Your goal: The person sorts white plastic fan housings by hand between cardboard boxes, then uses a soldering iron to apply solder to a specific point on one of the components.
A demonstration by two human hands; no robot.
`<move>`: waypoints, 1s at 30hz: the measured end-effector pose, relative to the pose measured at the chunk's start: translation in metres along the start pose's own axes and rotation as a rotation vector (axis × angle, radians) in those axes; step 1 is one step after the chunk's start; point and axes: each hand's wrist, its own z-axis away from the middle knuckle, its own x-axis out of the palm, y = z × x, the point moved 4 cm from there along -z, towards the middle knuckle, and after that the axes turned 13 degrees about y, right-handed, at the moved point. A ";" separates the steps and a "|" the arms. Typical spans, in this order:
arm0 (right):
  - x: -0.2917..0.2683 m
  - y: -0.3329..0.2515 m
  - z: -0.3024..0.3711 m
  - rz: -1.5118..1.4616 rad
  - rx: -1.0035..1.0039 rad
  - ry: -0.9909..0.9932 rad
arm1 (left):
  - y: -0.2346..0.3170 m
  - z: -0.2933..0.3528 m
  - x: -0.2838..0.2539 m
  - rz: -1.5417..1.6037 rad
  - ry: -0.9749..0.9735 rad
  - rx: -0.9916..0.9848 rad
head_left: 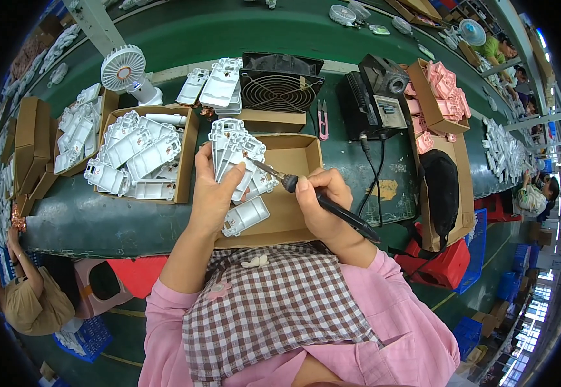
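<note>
My left hand is closed round a fanned stack of white plastic casings, held above an open cardboard box. In my right hand is a soldering iron with a black handle and cable, its tip pointing left at a small copper-coloured part on the casings. Whether the tip touches that part, I cannot tell. Below the stack, more white casings, one of them a loose casing, lie in the left side of the cardboard box.
Left stands a box heaped with white casings, behind it a small white fan. A black square fan, pink-handled snips and a black soldering station line the back. Pink parts fill a box at right.
</note>
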 end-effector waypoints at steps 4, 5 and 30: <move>0.000 -0.001 -0.001 0.024 0.004 0.001 | 0.003 0.002 0.001 -0.017 -0.003 -0.030; 0.000 -0.001 -0.001 0.032 0.007 -0.002 | 0.003 0.001 0.001 -0.018 -0.001 -0.025; 0.000 0.003 -0.001 -0.025 0.050 0.006 | -0.001 0.000 0.001 -0.069 -0.007 -0.008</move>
